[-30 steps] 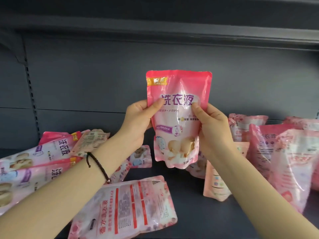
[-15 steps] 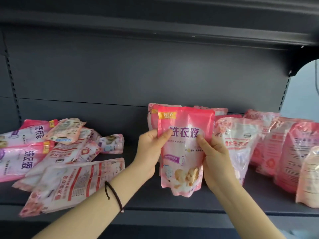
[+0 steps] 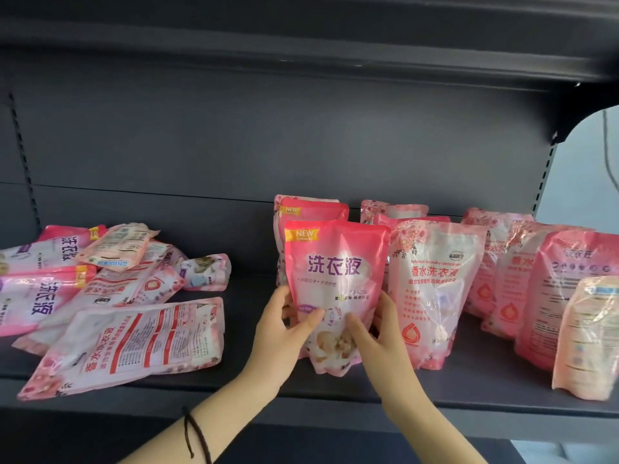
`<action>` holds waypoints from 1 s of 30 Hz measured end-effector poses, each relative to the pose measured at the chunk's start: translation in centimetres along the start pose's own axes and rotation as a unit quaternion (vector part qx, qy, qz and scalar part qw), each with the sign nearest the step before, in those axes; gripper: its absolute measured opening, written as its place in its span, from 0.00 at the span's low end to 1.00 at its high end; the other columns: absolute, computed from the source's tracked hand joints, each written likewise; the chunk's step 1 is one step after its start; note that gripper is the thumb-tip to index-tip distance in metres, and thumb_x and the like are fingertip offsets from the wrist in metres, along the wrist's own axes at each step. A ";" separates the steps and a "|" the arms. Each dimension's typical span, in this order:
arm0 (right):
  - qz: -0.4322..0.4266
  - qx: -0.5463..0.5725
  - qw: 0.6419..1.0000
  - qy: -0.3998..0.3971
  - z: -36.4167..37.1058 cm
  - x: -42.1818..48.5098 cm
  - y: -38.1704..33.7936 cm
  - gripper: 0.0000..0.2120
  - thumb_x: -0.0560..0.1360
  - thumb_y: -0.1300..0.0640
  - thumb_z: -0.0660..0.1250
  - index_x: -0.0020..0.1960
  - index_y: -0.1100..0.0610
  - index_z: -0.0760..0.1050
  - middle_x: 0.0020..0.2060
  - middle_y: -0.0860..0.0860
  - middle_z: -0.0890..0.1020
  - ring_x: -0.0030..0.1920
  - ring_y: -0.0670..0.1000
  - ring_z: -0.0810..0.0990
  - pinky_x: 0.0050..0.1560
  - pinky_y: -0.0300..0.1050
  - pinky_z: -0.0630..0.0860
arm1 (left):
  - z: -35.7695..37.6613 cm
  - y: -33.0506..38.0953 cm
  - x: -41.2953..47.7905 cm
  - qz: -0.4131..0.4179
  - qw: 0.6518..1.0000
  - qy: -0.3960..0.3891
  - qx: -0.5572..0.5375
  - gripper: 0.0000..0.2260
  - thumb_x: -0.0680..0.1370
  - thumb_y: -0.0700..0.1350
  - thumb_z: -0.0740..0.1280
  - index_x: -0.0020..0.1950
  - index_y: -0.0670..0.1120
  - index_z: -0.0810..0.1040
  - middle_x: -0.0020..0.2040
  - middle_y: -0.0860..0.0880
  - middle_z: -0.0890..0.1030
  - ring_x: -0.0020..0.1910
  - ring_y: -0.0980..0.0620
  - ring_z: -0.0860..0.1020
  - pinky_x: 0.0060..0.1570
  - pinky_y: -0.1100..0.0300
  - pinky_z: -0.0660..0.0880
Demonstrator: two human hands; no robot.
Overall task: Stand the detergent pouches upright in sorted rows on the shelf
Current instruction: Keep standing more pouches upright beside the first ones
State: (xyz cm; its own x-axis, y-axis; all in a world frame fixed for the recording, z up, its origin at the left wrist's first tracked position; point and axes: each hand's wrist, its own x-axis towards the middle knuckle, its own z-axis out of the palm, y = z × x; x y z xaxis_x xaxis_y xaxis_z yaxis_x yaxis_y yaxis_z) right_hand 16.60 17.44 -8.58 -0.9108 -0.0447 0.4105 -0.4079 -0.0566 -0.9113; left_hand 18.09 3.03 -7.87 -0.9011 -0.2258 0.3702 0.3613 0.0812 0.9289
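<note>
A pink detergent pouch (image 3: 335,266) with a yellow "NEW" tag stands upright on the dark shelf (image 3: 301,393), just in front of a matching pouch (image 3: 311,209). My left hand (image 3: 284,326) grips its lower left side, thumb across the front. My right hand (image 3: 371,333) grips its lower right side. To the right, a floral pouch (image 3: 432,289) and several more pouches (image 3: 522,272) stand upright in rows. On the left, several pouches (image 3: 110,289) lie flat in a loose pile.
A large pouch (image 3: 134,343) lies flat near the shelf's front edge at the left. The upper shelf (image 3: 301,45) overhangs above. A bare strip of shelf (image 3: 248,296) separates the pile from the standing rows. The shelf ends at the right upright (image 3: 546,169).
Both hands lowered the pink pouch from mid-air onto the shelf, in front of the matching pouch. They slid down to its lower half. The view shifted right.
</note>
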 end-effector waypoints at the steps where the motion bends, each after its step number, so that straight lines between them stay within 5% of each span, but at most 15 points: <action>1: 0.005 0.005 1.000 -0.007 0.1 0.1 0.1 0.20 0.79 0.61 0.63 0.67 0.46 0.63 0.58 0.41 0.76 0.54 0.36 0.77 0.44 0.29 0.77 | 0.0 -0.2 0.1 0.001 1.000 0.004 0.005 0.19 0.74 0.43 0.72 0.62 0.52 0.73 0.55 0.56 0.79 0.50 0.67 0.78 0.40 0.73 0.75; 8: 0.005 0.013 0.999 -0.039 1.6 2.4 1.5 0.23 0.81 0.60 0.58 0.72 0.45 0.57 0.65 0.46 0.73 0.63 0.43 0.74 0.56 0.37 0.77 | 0.2 -1.3 2.2 0.012 0.998 0.047 0.048 0.20 0.74 0.45 0.71 0.65 0.51 0.72 0.60 0.54 0.75 0.58 0.57 0.76 0.51 0.61 0.78; 13: 0.023 0.009 0.997 -0.069 2.8 3.8 2.0 0.22 0.81 0.59 0.57 0.71 0.45 0.55 0.62 0.43 0.74 0.57 0.40 0.77 0.48 0.35 0.79 | -0.8 -1.5 3.8 -0.004 0.999 0.035 0.038 0.19 0.77 0.43 0.68 0.66 0.53 0.70 0.58 0.56 0.77 0.56 0.59 0.76 0.46 0.66 0.75; 18: 0.018 -0.003 0.998 -0.064 4.4 5.2 2.8 0.20 0.81 0.59 0.58 0.68 0.43 0.55 0.64 0.49 0.73 0.62 0.48 0.77 0.56 0.45 0.79 | -2.2 -1.7 5.3 -0.034 0.999 0.020 0.034 0.20 0.77 0.44 0.67 0.68 0.51 0.68 0.60 0.50 0.79 0.59 0.52 0.78 0.53 0.54 0.79; 24: 0.019 -0.007 0.997 -0.070 4.6 5.2 2.3 0.23 0.80 0.62 0.60 0.69 0.48 0.55 0.59 0.44 0.73 0.58 0.43 0.77 0.48 0.35 0.79 | -3.6 -1.2 6.2 -0.052 0.995 -0.015 0.080 0.20 0.77 0.44 0.68 0.68 0.51 0.68 0.62 0.51 0.78 0.60 0.52 0.77 0.50 0.58 0.79; 27: -0.028 -0.093 0.995 -0.015 4.0 4.5 1.4 0.28 0.77 0.65 0.64 0.73 0.55 0.56 0.66 0.48 0.69 0.67 0.46 0.69 0.61 0.38 0.72 | -4.9 0.1 6.2 -0.051 0.990 -0.039 0.124 0.24 0.77 0.45 0.68 0.71 0.50 0.66 0.66 0.52 0.75 0.65 0.52 0.74 0.62 0.51 0.74; 30: -0.134 -0.207 0.969 0.017 3.6 3.9 -0.6 0.30 0.76 0.64 0.65 0.74 0.55 0.56 0.70 0.47 0.62 0.70 0.42 0.61 0.67 0.31 0.61 | -7.0 2.8 6.2 -0.019 0.981 -0.047 0.190 0.25 0.78 0.49 0.66 0.73 0.51 0.63 0.64 0.54 0.73 0.62 0.54 0.73 0.62 0.55 0.72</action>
State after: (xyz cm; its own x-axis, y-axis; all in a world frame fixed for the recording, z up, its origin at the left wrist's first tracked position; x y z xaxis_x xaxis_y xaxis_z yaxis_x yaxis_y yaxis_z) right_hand 13.52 13.75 -6.31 -0.7673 -0.0498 0.6393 -0.6141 0.3440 -0.7103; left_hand 15.19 -4.97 -3.07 -0.9366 -0.1467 0.3182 0.2280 0.4342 0.8715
